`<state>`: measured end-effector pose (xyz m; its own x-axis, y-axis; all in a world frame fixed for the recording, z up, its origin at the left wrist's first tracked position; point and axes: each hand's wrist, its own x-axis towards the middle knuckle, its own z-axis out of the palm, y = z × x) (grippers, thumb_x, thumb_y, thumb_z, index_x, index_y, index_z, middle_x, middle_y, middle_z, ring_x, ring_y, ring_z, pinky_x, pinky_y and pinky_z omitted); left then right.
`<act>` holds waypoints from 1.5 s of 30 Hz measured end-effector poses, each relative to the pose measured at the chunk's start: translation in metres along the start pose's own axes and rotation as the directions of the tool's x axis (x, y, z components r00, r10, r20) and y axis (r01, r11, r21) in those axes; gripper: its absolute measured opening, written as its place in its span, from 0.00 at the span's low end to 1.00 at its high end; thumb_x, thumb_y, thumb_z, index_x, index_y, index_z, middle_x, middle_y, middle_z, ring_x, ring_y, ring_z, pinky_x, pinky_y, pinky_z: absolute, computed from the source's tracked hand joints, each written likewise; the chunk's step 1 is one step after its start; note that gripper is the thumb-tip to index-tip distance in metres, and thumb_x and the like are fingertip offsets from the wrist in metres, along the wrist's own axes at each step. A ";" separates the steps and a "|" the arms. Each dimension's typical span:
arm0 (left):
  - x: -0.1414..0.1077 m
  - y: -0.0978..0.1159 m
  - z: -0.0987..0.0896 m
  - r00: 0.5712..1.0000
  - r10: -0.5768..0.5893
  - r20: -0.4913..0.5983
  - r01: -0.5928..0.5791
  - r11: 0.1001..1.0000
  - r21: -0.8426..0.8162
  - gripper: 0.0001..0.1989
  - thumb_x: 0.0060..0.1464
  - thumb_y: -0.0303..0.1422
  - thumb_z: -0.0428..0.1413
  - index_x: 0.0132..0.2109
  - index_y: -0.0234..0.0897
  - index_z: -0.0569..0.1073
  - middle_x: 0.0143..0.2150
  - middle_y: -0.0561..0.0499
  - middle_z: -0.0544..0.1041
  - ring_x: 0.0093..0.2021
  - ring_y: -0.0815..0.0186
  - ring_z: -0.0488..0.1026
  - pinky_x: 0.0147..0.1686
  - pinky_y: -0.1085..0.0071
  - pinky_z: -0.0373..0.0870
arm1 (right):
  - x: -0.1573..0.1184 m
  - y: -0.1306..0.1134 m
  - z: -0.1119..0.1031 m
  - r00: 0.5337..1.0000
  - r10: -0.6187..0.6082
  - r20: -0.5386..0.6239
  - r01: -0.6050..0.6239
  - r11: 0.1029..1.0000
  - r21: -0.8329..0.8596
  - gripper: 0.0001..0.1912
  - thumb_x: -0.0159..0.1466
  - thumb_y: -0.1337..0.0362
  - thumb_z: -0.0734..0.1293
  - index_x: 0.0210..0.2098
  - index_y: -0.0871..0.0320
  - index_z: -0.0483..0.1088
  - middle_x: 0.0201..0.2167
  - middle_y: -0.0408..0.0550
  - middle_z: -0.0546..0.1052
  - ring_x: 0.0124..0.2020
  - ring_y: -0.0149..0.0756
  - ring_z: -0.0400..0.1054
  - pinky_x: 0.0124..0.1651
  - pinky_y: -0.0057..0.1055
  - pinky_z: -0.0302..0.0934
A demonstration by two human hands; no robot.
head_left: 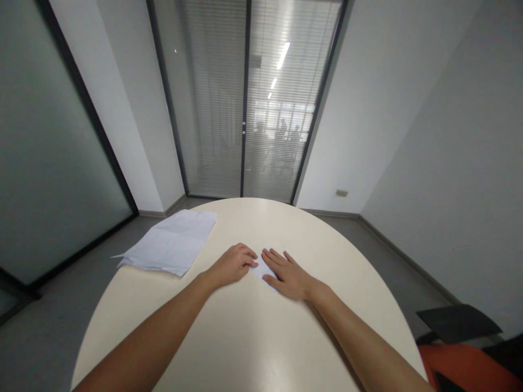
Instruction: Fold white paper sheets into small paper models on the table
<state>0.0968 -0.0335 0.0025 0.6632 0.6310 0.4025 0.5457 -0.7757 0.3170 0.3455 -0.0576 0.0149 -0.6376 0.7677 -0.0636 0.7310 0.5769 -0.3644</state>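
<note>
A small piece of white paper (263, 268), perhaps folded, lies on the round cream table (245, 332) between my hands. At its left end, my left hand (235, 264) has its fingers bent and closed on the edge of the paper. My right hand (289, 274) lies flat across the paper's right part, fingers stretched out and thumb apart. Much of the paper is hidden under the right hand, so its full shape does not show.
A stack of creased white sheets (171, 239) lies at the table's left, its corner jutting past the edge. A red and black chair (461, 365) stands at the lower right. Beyond the table are a glass partition with blinds (212, 109) and white walls.
</note>
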 end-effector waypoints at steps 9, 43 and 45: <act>0.002 0.009 -0.011 0.995 0.085 0.044 -0.089 0.991 0.100 0.15 0.58 0.21 0.52 0.39 0.41 0.82 0.45 0.52 0.82 0.48 0.61 0.71 0.54 0.59 0.64 | 0.000 -0.001 -0.002 1.000 0.024 -0.016 -0.025 1.000 -0.008 0.38 0.71 0.42 0.52 0.73 0.52 0.41 0.74 0.49 0.44 0.74 0.48 0.36 0.72 0.55 0.28; 0.004 0.012 -0.014 0.990 0.130 0.059 -0.137 0.980 0.146 0.10 0.56 0.24 0.53 0.37 0.38 0.79 0.41 0.50 0.82 0.43 0.62 0.75 0.54 0.61 0.63 | -0.002 -0.004 -0.005 1.000 -0.008 -0.015 0.007 0.999 -0.038 0.39 0.69 0.39 0.54 0.73 0.49 0.46 0.74 0.52 0.44 0.74 0.50 0.36 0.72 0.56 0.29; 0.004 0.011 -0.014 0.989 0.138 0.057 -0.144 0.979 0.141 0.10 0.57 0.24 0.53 0.36 0.38 0.79 0.41 0.51 0.82 0.44 0.62 0.75 0.53 0.61 0.63 | -0.003 -0.004 -0.006 1.000 -0.007 0.002 0.007 0.999 -0.045 0.39 0.69 0.38 0.53 0.73 0.49 0.45 0.74 0.52 0.44 0.74 0.49 0.36 0.72 0.56 0.28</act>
<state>0.0979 -0.0397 0.0193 0.7601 0.5178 0.3926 0.5110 -0.8495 0.1311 0.3456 -0.0602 0.0221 -0.6431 0.7632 -0.0629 0.7368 0.5944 -0.3222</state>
